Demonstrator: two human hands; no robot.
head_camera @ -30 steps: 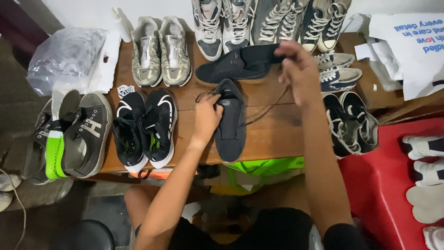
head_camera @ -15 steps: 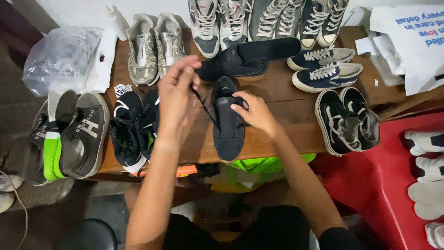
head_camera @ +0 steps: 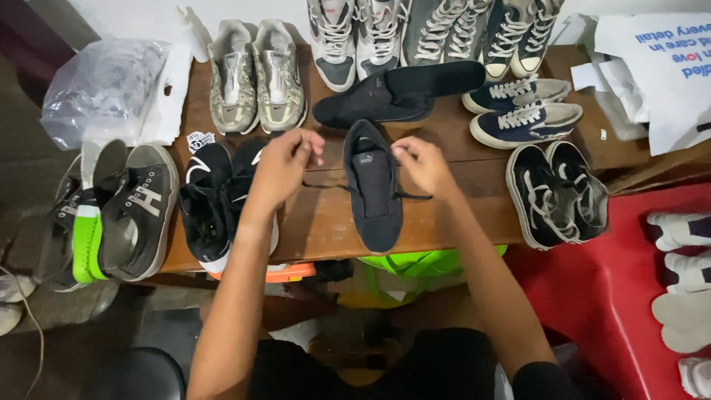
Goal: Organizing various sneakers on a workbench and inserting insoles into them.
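Black shoe (head_camera: 374, 189) lay flat on the wooden bench (head_camera: 459, 215), about mid-width, one end reaching toward the near edge. Left hand (head_camera: 284, 167) was just left of the shoe, fingers curled, fingertips pressed together pinching a thin black lace (head_camera: 326, 186) that ran taut across the wood to the shoe's upper part. Right hand (head_camera: 422, 164) sat at the shoe's right flank, thumb and forefinger pinched together at the top of the shoe; another run of lace trailed out to the right beneath it. Can't tell if the right hand touched the shoe body or only the lace.

Second black shoe (head_camera: 396, 95) lay on its side just beyond the first, toward the far edge. Black pair with white trim (head_camera: 222, 200) stood under the left forearm, at the near edge. Grey-black sneaker (head_camera: 141, 211) hung over the left end of the bench. Silver-beige pair (head_camera: 255, 74) was at the far left, clear plastic bag (head_camera: 100, 89) off the far-left corner. Navy low-tops (head_camera: 522, 111) were right of centre, dark pair with pale laces (head_camera: 555, 192) near the right end. White bag (head_camera: 659, 67) was at the far-right corner.
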